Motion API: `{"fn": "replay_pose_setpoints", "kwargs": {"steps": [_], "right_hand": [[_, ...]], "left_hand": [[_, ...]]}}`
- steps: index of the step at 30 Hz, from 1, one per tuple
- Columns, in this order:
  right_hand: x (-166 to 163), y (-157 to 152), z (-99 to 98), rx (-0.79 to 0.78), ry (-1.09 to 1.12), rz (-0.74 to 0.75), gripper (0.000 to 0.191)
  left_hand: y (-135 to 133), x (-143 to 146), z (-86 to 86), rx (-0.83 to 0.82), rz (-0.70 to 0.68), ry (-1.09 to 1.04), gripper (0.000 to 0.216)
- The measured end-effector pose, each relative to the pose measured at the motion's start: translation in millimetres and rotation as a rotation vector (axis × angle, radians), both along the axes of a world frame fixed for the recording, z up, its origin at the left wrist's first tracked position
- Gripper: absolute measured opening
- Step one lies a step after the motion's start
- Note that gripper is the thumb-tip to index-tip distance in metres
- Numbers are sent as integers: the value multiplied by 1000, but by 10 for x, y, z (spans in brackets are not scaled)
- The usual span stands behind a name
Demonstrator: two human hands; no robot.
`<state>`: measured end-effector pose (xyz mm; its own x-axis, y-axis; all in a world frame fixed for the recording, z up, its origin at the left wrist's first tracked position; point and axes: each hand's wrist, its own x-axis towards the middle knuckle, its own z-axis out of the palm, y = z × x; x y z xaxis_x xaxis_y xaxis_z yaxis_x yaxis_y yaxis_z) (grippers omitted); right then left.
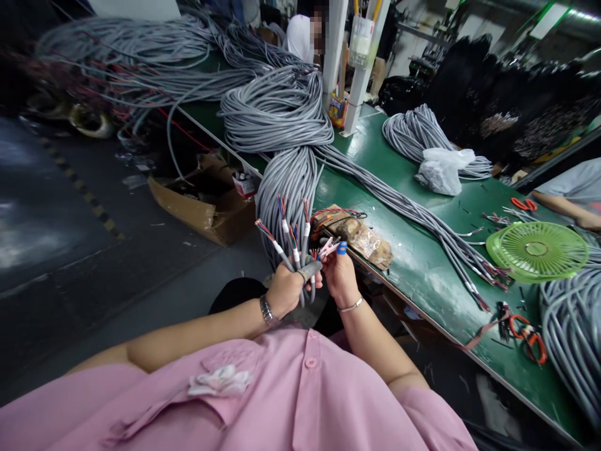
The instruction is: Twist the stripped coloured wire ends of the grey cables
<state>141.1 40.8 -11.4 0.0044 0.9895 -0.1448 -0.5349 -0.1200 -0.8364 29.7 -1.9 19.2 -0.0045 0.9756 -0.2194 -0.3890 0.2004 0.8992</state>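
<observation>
My left hand is closed around a bunch of grey cables whose stripped ends fan out upward with coloured wires showing. My right hand is closed in a pinch on a small pink tool held at one cable's coloured wires; blue tape wraps one fingertip. The held cables run up into a thick grey cable bundle hanging over the edge of the green table. A watch sits on my left wrist, a thin bracelet on my right.
Big grey cable coils lie at the table's far end. A taped brown block, a green fan guard, orange-handled cutters, a white bag sit on the table. A cardboard box stands on the floor. Another person's arm rests at right.
</observation>
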Motion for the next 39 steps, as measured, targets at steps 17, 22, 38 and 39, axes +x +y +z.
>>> {"fn": "replay_pose_setpoints", "kwargs": {"steps": [17,22,38,39], "right_hand": [[-94,43,-18,-125,224,-26,44],[-30,4,54,-146,241,56,50],[-16,-47,51,32,-117,-177,35],[-14,-37,46,26,-110,-158,37]], "left_hand": [[-6,-28,-75,9,9,31,22],[-42,-79,-64,11,11,53,23],[-5,-145,23,-45,48,-28,22],[1,-138,27,-46,49,-30,22]]}}
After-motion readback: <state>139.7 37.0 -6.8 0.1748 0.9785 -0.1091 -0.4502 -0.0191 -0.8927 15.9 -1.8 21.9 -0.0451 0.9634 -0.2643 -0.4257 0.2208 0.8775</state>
